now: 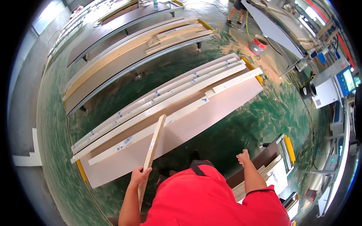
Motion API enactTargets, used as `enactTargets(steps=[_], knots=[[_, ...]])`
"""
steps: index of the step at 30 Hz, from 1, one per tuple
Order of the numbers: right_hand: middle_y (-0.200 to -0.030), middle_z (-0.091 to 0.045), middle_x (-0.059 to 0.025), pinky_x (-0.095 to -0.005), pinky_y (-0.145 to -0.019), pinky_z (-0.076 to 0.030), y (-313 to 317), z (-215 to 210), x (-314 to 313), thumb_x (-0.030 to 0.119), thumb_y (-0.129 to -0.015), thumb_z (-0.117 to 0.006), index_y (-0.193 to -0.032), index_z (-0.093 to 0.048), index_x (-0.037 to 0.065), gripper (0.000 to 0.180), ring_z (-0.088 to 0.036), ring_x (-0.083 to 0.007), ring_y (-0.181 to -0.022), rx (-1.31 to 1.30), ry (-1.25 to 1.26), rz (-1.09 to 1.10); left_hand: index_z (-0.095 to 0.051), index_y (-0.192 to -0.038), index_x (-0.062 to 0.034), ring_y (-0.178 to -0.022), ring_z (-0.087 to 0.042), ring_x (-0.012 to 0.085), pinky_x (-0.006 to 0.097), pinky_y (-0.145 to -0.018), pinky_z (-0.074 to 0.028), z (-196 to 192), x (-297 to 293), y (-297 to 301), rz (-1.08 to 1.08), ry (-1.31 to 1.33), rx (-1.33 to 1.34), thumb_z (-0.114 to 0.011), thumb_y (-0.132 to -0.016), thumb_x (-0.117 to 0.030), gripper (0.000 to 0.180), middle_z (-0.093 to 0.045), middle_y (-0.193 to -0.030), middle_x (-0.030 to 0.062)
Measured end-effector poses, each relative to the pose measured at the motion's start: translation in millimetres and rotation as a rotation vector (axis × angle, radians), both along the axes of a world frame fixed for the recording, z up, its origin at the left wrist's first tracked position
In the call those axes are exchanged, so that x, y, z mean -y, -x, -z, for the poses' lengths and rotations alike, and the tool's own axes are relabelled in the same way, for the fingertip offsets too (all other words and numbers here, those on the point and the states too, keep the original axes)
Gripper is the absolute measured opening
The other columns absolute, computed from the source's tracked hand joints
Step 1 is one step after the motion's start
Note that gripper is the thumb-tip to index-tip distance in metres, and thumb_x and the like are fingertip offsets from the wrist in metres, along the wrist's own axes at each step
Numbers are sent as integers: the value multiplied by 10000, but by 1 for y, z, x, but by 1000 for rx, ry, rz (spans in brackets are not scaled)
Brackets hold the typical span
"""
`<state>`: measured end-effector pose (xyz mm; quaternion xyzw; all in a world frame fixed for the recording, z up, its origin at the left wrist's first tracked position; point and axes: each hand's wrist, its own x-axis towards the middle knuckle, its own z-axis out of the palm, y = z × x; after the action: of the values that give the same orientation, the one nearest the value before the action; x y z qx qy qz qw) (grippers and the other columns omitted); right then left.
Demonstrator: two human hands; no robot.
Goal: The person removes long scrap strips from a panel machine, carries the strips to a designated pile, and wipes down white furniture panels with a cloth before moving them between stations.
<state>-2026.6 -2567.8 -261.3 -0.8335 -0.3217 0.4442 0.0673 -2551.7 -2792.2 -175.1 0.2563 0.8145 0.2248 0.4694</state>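
Currently, pale strips (148,112) lie on the desk (230,100), with one board (154,143) not yet set down, gripped near them by the left hand (140,176), the right hand (243,156) being too small to call open or closed.

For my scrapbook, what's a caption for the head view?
Left hand holding a narrow board, long white strips on the table ahead.

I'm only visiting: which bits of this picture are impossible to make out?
All in the head view:
- Chipboard strip: its far side is turned away; the left fingers cover part of it.
- Inside of the right fingers: hidden by their curl.
- Stacked boards: partly behind the right forearm and red shirt.
- Bystander: cut off by the top edge.
- Machine screen: contents too small.
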Motion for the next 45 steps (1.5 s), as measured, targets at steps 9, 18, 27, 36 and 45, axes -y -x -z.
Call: enactTargets(steps=[9,18,27,36,45], knots=[[-792,-635,-148,-374,-645,-508,-12,73,39,103,-724,-636,-1109,-577,41,395,-628,-285,-694,-124,-248,-90,-695,-906,-6,-677,-581,144,314,-624,-453,-4,-151,-80,282,140,182,-661,-833,-438,439,-655,-759,56],[-1393,-386,-130,-443,-1106,-253,145,-112,-75,113,-785,-582,-1366,-384,85,615,-348,-299,-1317,90,-860,-1163,-620,-1116,-30,-841,-654,210,324,-758,-520,-6,-275,-105,224,407,886,-470,-944,-470,496,-684,-938,110],[-1381,-427,-114,-437,-1132,-220,159,-125,-192,159,-889,-459,-1382,-372,92,505,-376,-283,-1317,348,-992,-1551,-541,-1235,-3,-905,-644,214,322,-786,-506,-24,-393,-111,456,398,1170,-424,-964,-422,512,-644,-1057,115],[-1264,-495,-143,-442,-1085,-270,102,-104,-326,133,-814,-585,-1299,-452,90,505,-436,-306,-1223,204,-739,-1546,-608,-1072,5,-872,-598,286,376,-764,-466,2,-494,-171,1107,-180,136,-646,-816,-459,531,-613,-972,182],[-1264,-464,-141,-448,-1068,-279,-24,-54,-439,105,-732,-627,-1294,-460,78,587,-400,-315,-1227,183,-732,-1318,-607,-1040,-3,-912,-567,341,421,-796,-466,35,-606,-313,896,-395,-288,-726,-705,-435,560,-541,-958,158]])
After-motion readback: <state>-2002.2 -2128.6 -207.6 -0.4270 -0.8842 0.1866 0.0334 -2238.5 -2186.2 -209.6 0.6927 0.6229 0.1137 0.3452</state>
